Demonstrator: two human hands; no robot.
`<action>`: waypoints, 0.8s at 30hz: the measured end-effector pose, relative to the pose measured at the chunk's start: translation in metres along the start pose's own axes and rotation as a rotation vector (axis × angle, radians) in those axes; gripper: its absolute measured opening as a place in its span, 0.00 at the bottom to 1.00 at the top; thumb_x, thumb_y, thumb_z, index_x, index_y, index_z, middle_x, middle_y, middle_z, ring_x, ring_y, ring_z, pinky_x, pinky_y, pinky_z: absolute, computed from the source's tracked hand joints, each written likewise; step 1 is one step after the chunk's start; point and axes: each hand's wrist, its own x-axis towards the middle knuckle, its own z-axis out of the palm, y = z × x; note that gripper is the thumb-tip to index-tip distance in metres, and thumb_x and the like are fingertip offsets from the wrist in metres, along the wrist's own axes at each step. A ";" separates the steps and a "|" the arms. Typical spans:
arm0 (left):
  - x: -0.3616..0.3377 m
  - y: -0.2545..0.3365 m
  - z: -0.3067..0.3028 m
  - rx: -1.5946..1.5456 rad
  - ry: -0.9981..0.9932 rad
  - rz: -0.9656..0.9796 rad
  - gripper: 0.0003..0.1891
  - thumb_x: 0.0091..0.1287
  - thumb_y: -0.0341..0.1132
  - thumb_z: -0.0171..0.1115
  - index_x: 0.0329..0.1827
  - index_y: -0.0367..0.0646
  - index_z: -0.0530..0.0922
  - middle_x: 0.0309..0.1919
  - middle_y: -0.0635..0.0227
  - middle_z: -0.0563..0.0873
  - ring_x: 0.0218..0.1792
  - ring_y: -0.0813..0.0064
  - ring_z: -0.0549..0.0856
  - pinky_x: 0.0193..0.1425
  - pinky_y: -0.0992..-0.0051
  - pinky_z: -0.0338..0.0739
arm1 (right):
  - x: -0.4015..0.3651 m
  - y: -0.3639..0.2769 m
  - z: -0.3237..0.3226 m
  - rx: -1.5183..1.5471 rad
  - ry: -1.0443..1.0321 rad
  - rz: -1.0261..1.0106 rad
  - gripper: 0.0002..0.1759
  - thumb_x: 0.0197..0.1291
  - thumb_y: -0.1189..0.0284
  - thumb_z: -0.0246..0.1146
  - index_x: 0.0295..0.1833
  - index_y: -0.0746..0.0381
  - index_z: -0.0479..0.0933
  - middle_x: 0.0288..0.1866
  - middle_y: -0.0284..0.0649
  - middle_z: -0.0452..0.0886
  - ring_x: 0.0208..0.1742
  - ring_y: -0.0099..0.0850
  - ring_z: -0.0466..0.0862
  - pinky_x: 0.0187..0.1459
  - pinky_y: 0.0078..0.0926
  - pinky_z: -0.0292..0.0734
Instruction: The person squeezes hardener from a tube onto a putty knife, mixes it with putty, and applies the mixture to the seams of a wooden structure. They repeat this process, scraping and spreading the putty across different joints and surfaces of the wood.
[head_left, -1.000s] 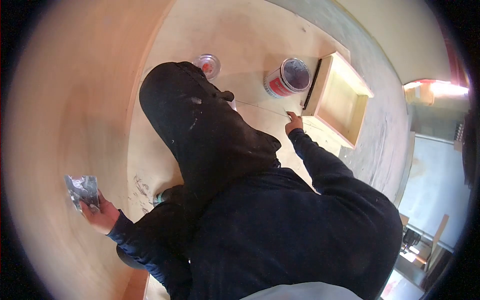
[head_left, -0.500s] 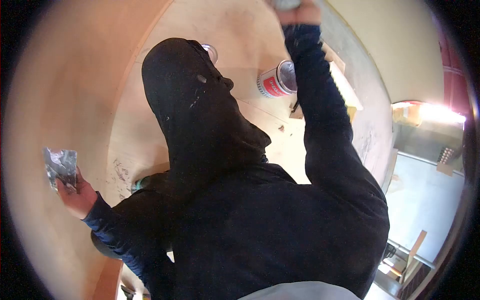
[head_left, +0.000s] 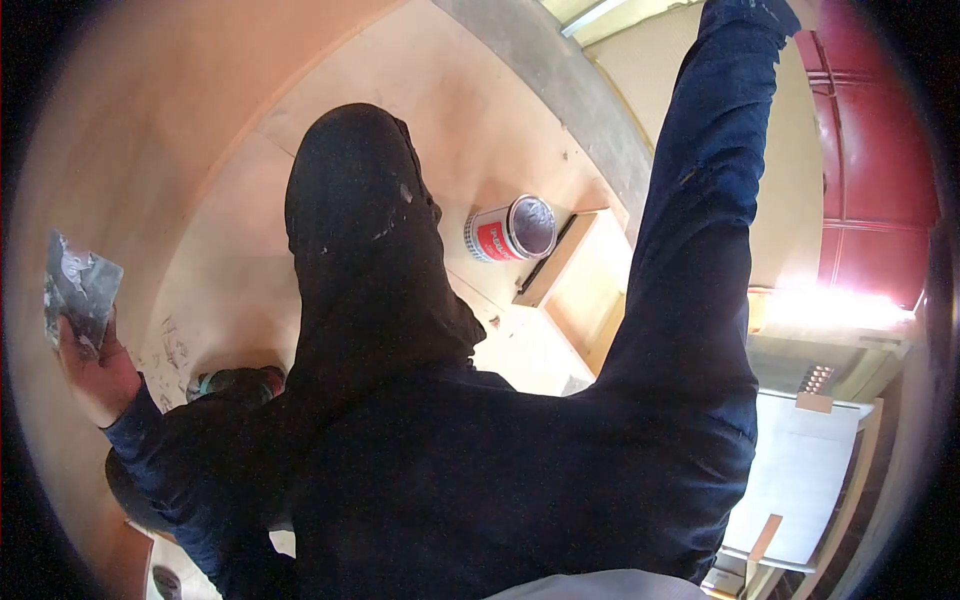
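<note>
From where I stand, there's a red wall [head_left: 880, 150] – with a bright white light [head_left: 850, 308] shining beside it. Pale wood [head_left: 470, 130] lies underfoot, near a grey strip [head_left: 600, 110].

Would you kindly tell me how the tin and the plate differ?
The tin is round and red-labelled; the plate is flat and four-sided. The tin stands on the wooden surface, while the left hand grips the plate. Both show greyish material.
</note>
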 end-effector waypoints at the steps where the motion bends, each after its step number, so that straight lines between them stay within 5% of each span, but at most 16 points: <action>1: 0.001 -0.002 -0.002 -0.122 -0.007 -0.045 0.16 0.71 0.34 0.54 0.59 0.36 0.73 0.60 0.57 0.77 0.59 0.63 0.78 0.60 0.59 0.77 | 0.006 -0.005 0.005 -0.011 -0.012 -0.021 0.17 0.68 0.63 0.48 0.57 0.57 0.72 0.54 0.43 0.77 0.56 0.45 0.75 0.57 0.57 0.70; 3: -0.002 -0.004 -0.002 -0.250 -0.013 -0.087 0.17 0.71 0.34 0.54 0.59 0.36 0.72 0.60 0.58 0.77 0.59 0.63 0.78 0.61 0.59 0.77 | 0.013 -0.014 0.014 -0.029 -0.034 -0.066 0.17 0.68 0.63 0.48 0.57 0.57 0.73 0.53 0.42 0.77 0.56 0.45 0.76 0.57 0.56 0.70; 9: 0.003 -0.010 -0.007 0.043 -0.012 0.112 0.16 0.70 0.33 0.55 0.58 0.37 0.73 0.59 0.58 0.78 0.58 0.63 0.78 0.58 0.58 0.78 | 0.030 -0.039 0.028 -0.054 -0.076 -0.206 0.17 0.69 0.63 0.49 0.56 0.58 0.74 0.50 0.42 0.78 0.54 0.44 0.77 0.56 0.53 0.71; 11: -0.006 -0.001 0.005 -0.141 0.028 -0.030 0.16 0.69 0.33 0.56 0.58 0.38 0.73 0.57 0.60 0.78 0.57 0.64 0.79 0.57 0.57 0.79 | 0.037 -0.044 0.029 -0.054 -0.088 -0.249 0.16 0.69 0.63 0.49 0.55 0.58 0.74 0.50 0.42 0.79 0.53 0.43 0.77 0.56 0.52 0.71; 20: -0.020 0.010 0.022 -0.050 0.119 -0.047 0.17 0.69 0.36 0.58 0.59 0.39 0.73 0.58 0.62 0.78 0.59 0.67 0.76 0.57 0.62 0.77 | 0.084 -0.086 0.017 -0.061 -0.130 -0.442 0.16 0.70 0.63 0.51 0.53 0.59 0.76 0.46 0.42 0.80 0.50 0.42 0.79 0.56 0.48 0.73; 24: -0.024 0.015 0.023 -0.281 0.105 -0.118 0.18 0.70 0.36 0.57 0.60 0.39 0.72 0.59 0.62 0.77 0.59 0.66 0.76 0.57 0.61 0.77 | 0.149 -0.129 -0.161 0.010 -0.079 -0.318 0.22 0.66 0.51 0.55 0.55 0.54 0.76 0.51 0.43 0.81 0.56 0.42 0.78 0.61 0.53 0.69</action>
